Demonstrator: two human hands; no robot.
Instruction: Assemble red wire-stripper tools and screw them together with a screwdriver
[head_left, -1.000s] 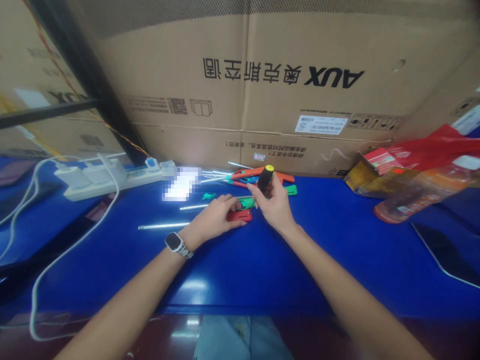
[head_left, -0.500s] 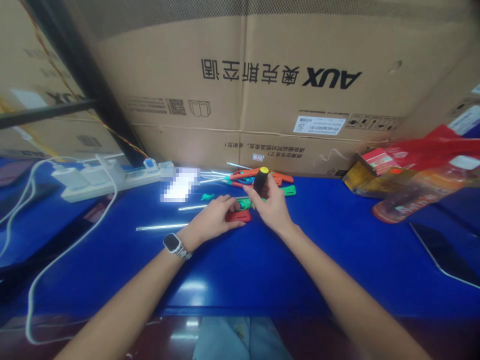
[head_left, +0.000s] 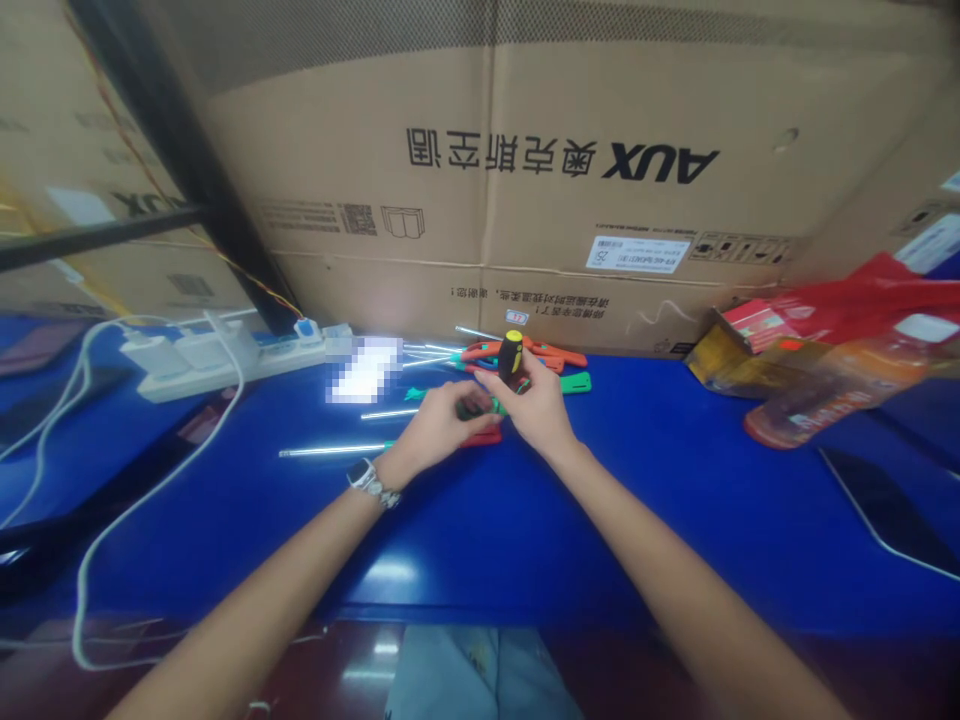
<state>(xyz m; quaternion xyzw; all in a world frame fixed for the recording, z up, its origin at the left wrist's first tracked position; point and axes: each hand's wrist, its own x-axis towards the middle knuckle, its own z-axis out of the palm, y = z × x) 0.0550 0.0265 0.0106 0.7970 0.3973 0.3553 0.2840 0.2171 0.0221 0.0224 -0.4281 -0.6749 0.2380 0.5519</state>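
- Screwdriver [head_left: 511, 352], black grip with a yellow cap: upright in my right hand [head_left: 534, 408], fingers wrapped around its lower part, at the far middle of the counter [head_left: 525, 520].
- Left hand [head_left: 439, 425]: fingers curled down onto a red piece [head_left: 489, 437] and a green piece [head_left: 495, 405] lying just beside the right hand; both hands touch.
- Loose tools: orange and green handles [head_left: 559, 355] with metal shafts [head_left: 330, 451] lie left of and behind my hands, close to the box.
- Edges: cardboard box [head_left: 600, 230] walls off the far side; power strip [head_left: 225, 355] and white cable [head_left: 150, 490] at left; red bag [head_left: 862, 290] and bottle [head_left: 832, 390] at right.
- Open room: bare blue counter between my forearms and toward the near edge.
- Writing: "AUX" and Chinese characters on the box, printed upside down; its white label is too small to read.
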